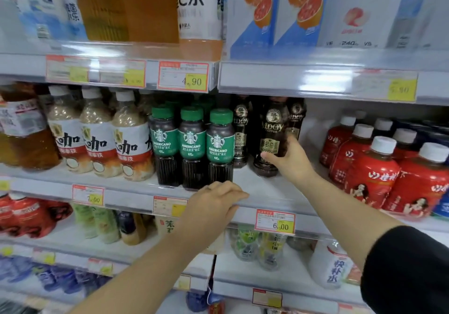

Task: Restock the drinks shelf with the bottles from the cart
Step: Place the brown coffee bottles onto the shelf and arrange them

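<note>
Dark coffee bottle (269,141) is upright on the middle shelf (255,187), with the right hand (291,160) wrapped round its lower half. Best to seat it flat, label forward, level with the green-capped Americano bottles (192,143) at its 9 o'clock. Red bottles (371,168) stand near at 3 o'clock. Left hand (213,202), fingers loosely bent, rests on the shelf lip at 7 o'clock, holding nothing.

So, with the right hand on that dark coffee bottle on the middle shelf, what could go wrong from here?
1. The right hand grips the dark coffee bottle from one side only; it might tip against the neighbouring dark bottle when set down.
2. The left hand rests on the shelf edge right in front of the Americano bottles; lifting it carelessly could knock the nearest one.
</note>
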A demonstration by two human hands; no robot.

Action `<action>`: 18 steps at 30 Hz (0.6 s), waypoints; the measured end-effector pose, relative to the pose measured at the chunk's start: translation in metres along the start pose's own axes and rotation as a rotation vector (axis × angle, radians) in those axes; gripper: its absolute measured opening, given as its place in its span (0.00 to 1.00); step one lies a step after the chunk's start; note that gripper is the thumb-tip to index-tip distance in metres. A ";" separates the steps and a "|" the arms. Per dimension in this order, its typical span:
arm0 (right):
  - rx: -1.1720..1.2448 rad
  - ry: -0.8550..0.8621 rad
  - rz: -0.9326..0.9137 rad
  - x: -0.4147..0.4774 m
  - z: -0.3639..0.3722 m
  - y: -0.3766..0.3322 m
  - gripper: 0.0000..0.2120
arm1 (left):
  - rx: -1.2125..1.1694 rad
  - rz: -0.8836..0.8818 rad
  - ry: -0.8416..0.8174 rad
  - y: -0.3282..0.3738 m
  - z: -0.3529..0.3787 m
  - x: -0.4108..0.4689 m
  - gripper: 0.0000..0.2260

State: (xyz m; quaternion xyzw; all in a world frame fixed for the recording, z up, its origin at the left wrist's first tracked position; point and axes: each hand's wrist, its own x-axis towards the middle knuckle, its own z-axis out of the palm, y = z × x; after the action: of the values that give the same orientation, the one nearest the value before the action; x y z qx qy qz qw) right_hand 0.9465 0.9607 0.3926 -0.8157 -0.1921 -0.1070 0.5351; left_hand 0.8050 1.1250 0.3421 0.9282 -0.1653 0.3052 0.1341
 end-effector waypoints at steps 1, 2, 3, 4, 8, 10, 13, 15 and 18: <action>-0.015 -0.008 -0.010 0.003 0.002 0.002 0.32 | -0.003 0.005 -0.004 -0.002 0.001 0.000 0.14; -0.022 -0.013 -0.011 0.004 0.004 0.002 0.33 | 0.000 0.003 -0.010 -0.004 0.002 -0.001 0.13; -0.019 -0.014 -0.007 0.007 0.006 0.005 0.34 | 0.006 0.002 -0.013 -0.006 0.004 -0.001 0.13; -0.028 -0.011 0.003 0.008 0.008 0.006 0.35 | 0.007 0.004 -0.015 -0.007 0.004 -0.002 0.13; -0.120 0.001 0.014 0.012 0.013 0.007 0.32 | 0.003 0.042 0.009 -0.008 0.006 -0.003 0.12; -0.152 0.020 0.010 0.016 0.015 0.009 0.31 | 0.002 0.049 0.022 -0.008 0.007 -0.003 0.12; -0.180 0.038 0.026 0.020 0.017 0.012 0.29 | -0.014 0.050 0.034 -0.009 0.008 -0.003 0.12; -0.182 0.026 0.042 0.019 0.017 0.010 0.29 | -0.010 0.059 0.031 -0.008 0.007 -0.003 0.12; -0.230 0.024 0.056 0.006 0.011 0.004 0.33 | 0.024 0.055 0.024 -0.008 0.005 -0.002 0.13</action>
State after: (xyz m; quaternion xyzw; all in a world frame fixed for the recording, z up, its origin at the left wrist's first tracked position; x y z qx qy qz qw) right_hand 0.9536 0.9704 0.3873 -0.8754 -0.1492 -0.1231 0.4429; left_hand 0.8089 1.1308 0.3354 0.9211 -0.1855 0.3218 0.1166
